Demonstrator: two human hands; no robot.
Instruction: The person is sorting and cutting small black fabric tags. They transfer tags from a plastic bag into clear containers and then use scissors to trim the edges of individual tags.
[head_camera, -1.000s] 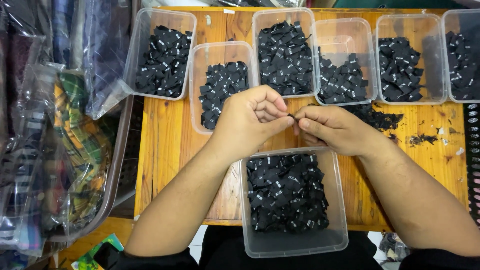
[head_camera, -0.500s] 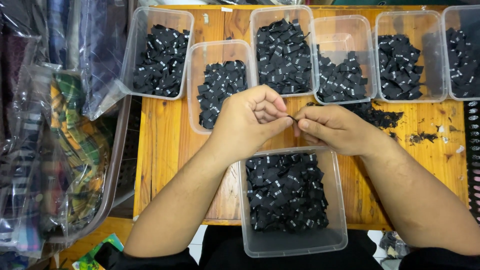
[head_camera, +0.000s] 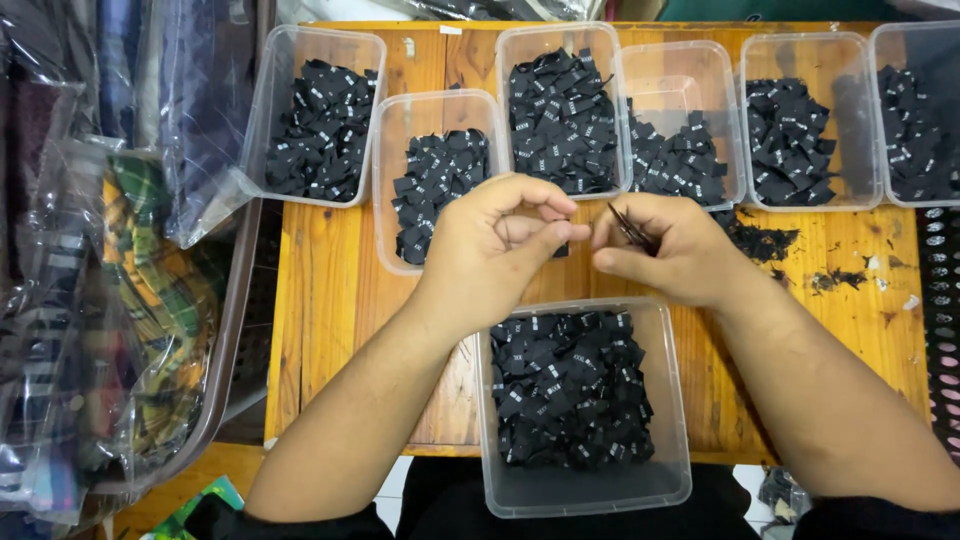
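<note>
Black woven clothing labels (head_camera: 568, 385), each with a small white mark, fill the square clear plastic tub (head_camera: 585, 490) that sits at the near edge of the wooden table (head_camera: 330, 300), directly below both hands. The left hand (head_camera: 495, 235) is curled into a loose fist above the far rim of that tub, thumb pressed against the bent forefinger in a narrow pinch; whether a label sits in that pinch I cannot tell. The right hand (head_camera: 665, 245) is just beside it, fingertips almost meeting those of the left, and it grips a pair of small dark snips (head_camera: 630, 228) whose thin blades slant up across the fingers. Beyond the hands stands a row of six more clear tubs (head_camera: 435, 100) holding similar black labels, two of them stacked so that one overlaps its neighbour. Dark thread clippings (head_camera: 765, 240) lie scattered on the bare wood to the right of the right wrist. Along the left side of the table, folded patterned fabrics in clear plastic bags (head_camera: 110, 300) are piled in a brown bin.
</note>
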